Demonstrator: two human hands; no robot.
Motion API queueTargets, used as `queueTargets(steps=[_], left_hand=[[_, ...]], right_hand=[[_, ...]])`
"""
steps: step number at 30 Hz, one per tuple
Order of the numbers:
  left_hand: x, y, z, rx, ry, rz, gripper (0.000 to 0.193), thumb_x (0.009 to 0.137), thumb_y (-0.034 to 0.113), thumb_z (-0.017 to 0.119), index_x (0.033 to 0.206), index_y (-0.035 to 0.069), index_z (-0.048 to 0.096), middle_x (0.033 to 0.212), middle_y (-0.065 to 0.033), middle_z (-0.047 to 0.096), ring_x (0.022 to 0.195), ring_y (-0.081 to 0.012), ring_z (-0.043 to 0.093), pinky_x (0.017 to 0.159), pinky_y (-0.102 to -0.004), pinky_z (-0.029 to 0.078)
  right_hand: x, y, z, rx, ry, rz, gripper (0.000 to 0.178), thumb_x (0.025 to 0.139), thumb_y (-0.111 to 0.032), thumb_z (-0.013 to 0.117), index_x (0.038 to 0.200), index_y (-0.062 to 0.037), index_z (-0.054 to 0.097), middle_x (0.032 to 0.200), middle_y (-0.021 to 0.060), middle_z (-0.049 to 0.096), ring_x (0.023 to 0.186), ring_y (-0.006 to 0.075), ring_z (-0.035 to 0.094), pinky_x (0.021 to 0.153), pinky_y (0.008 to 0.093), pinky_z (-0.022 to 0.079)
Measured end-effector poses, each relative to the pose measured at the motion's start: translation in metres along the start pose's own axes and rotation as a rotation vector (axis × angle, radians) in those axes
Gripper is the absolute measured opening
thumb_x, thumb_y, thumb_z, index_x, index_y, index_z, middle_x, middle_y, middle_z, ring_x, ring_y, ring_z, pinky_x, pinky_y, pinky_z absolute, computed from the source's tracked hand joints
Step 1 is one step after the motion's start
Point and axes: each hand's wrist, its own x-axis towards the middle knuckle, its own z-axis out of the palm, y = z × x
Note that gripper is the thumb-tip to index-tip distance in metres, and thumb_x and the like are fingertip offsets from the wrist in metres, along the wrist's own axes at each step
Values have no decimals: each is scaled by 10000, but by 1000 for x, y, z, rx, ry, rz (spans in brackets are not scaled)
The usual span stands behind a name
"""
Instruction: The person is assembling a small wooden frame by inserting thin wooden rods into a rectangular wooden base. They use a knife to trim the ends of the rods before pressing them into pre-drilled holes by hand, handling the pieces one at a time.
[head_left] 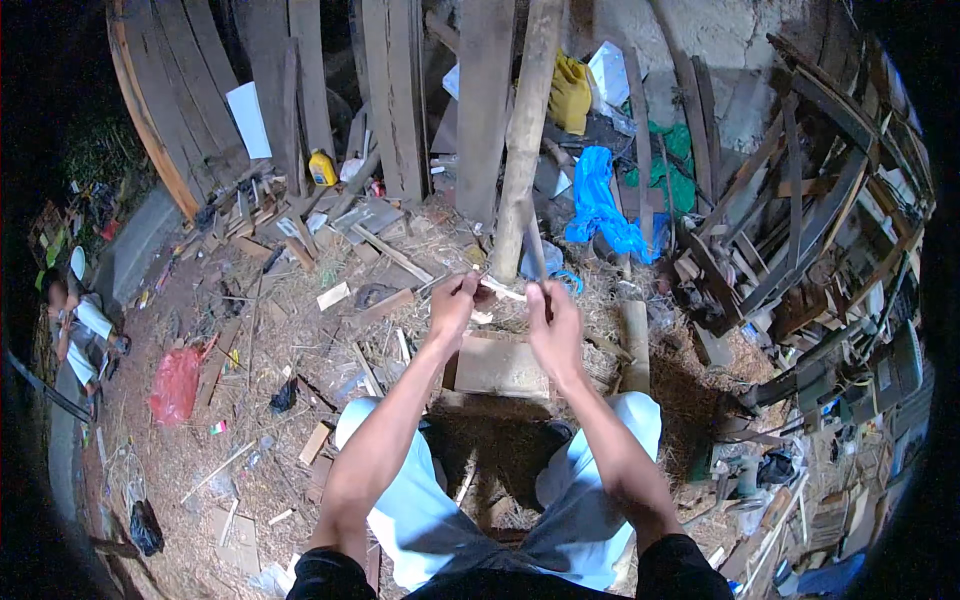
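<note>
My left hand (456, 306) is closed in a pinch on one end of a short pale strip of wood or bamboo (506, 291). Closed around the handle of a long-bladed knife is my right hand (556, 328); the grey blade (536, 245) points up and away, beside the foot of an upright pole (520, 170). The strip reaches across to the right hand, close to the base of the blade; I cannot tell whether they touch. Below both hands, in front of my knees, lies a flat wooden block (503, 368).
Tall planks (395, 100) lean at the back. Blue plastic (603, 208) and a yellow bag (570, 95) lie behind the pole. Piled timber (790, 230) stands on the right. A red plastic bag (176, 384) and wood scraps litter the left ground. Another person (82, 325) sits far left.
</note>
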Motion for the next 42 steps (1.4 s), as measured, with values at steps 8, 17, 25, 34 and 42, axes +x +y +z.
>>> queueTargets(steps=[8, 17, 25, 34, 42], left_hand=[[-37, 19, 17, 315, -68, 10, 343, 856, 320, 626, 928, -11, 677, 746, -70, 654, 588, -101, 538, 564, -246, 427], [-37, 5, 33, 81, 55, -88, 247, 791, 253, 598, 866, 35, 686, 658, 25, 521, 602, -86, 429, 550, -270, 335], [-31, 0, 37, 161, 23, 57, 257, 800, 235, 607, 963, 38, 634, 831, -50, 603, 779, -153, 520, 729, -284, 402], [-31, 4, 36, 431, -283, 311, 192, 869, 126, 549, 1026, 30, 602, 827, -84, 649, 750, -193, 589, 709, -321, 450], [-34, 2, 55, 699, -66, 578, 118, 816, 107, 585, 823, -9, 560, 707, -164, 572, 636, -302, 572, 635, -353, 448]], right_hand=[[19, 32, -1, 158, -94, 121, 191, 777, -155, 681, 904, -13, 665, 819, 105, 676, 772, 141, 612, 727, 276, 460], [6, 17, 7, 52, -106, 62, 102, 816, -69, 616, 890, -10, 655, 811, 116, 670, 763, 157, 624, 710, 296, 469], [7, 24, 16, 74, 22, -48, 64, 828, -30, 575, 874, 8, 596, 818, 122, 653, 780, 207, 618, 739, 323, 463], [36, 49, 1, 412, -114, 336, 137, 839, -104, 608, 903, 16, 615, 754, 60, 642, 683, 108, 583, 653, 258, 467], [46, 41, -1, 404, -174, 362, 153, 858, -115, 585, 902, 26, 626, 755, 59, 650, 674, 111, 583, 623, 255, 461]])
